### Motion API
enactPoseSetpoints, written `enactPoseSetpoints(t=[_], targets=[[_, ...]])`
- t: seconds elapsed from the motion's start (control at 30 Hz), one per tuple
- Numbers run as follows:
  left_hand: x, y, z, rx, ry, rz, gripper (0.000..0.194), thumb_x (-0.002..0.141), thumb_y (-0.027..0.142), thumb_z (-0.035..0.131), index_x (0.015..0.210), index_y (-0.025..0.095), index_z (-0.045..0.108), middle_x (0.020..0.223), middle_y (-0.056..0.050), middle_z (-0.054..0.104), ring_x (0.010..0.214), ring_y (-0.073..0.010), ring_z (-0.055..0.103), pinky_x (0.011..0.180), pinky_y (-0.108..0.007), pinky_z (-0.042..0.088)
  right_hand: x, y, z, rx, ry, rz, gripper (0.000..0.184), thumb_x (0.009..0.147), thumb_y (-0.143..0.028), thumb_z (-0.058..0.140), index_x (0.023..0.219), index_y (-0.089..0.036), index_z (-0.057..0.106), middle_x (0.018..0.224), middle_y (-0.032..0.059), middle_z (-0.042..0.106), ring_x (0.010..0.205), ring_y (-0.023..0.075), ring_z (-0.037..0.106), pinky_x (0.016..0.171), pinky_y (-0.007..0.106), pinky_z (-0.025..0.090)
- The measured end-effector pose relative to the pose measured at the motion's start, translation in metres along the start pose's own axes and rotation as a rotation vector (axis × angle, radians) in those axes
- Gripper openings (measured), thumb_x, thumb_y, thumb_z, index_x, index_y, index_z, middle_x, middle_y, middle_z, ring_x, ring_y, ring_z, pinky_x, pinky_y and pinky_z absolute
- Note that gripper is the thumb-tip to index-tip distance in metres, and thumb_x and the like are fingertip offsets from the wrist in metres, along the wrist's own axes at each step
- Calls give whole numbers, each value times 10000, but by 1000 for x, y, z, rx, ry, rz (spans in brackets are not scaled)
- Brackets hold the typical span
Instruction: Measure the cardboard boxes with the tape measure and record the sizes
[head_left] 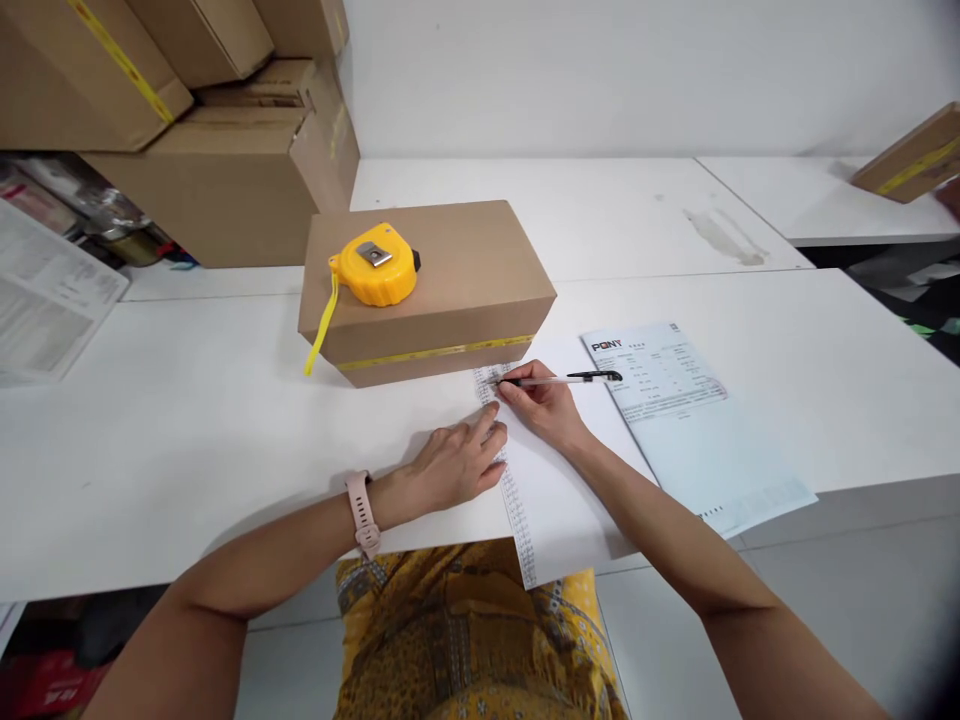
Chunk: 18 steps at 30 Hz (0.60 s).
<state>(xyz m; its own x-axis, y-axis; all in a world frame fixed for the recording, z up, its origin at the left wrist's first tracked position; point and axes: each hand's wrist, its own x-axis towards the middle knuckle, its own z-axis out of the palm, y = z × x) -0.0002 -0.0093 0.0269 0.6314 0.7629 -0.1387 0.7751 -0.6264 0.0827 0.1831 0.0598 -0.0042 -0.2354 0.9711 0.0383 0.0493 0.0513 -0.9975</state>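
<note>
My right hand [547, 402] is closed around a clear pen [559, 379] with a black cap on its back end. The pen's tip meets the upper left edge of a white sheet of paper [570, 490], where a narrow column of handwriting runs down. My left hand [461, 460] lies with fingers stretched out on the sheet's left edge, just below the pen tip. Behind both hands stands a closed cardboard box [465, 260] with yellow tape along its front. On top of it rests a yellow tape measure [379, 265] with a wrist strap hanging down.
A printed document [675, 410] lies right of the sheet, overhanging the front edge of the white table [187, 430]. Large cartons [232, 180] are stacked at the back left. Another taped box [911, 160] sits at the far right.
</note>
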Motion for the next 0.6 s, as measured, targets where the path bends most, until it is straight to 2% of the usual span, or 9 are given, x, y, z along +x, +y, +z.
enactPoseSetpoints(t=[0.1, 0.2, 0.6], targets=[[0, -1, 0, 2, 11, 8, 441, 1023, 390, 490, 1384, 137, 513, 1623, -220, 355, 1041, -317, 723, 725, -435, 626, -1, -2, 2, -53, 47, 23, 357, 837, -545, 699, 806, -251, 500, 621, -39, 518, 568, 137, 462, 552, 299, 393], [-1, -1, 1, 2, 17, 7, 432, 1019, 385, 486, 1375, 142, 513, 1623, -219, 354, 1025, -309, 720, 711, -419, 614, -2, -5, 2, -168, 105, -2, 330, 832, -455, 692, 730, -249, 455, 567, -64, 395, 540, 116, 343, 507, 278, 293], [-2, -1, 6, -6, 38, -2, 440, 1029, 411, 469, 1375, 143, 515, 1590, -228, 397, 996, -296, 727, 716, -394, 605, -4, -2, 2, -225, 53, -87, 241, 854, -349, 645, 731, -245, 467, 590, -62, 402, 563, 118, 357, 538, 282, 281]])
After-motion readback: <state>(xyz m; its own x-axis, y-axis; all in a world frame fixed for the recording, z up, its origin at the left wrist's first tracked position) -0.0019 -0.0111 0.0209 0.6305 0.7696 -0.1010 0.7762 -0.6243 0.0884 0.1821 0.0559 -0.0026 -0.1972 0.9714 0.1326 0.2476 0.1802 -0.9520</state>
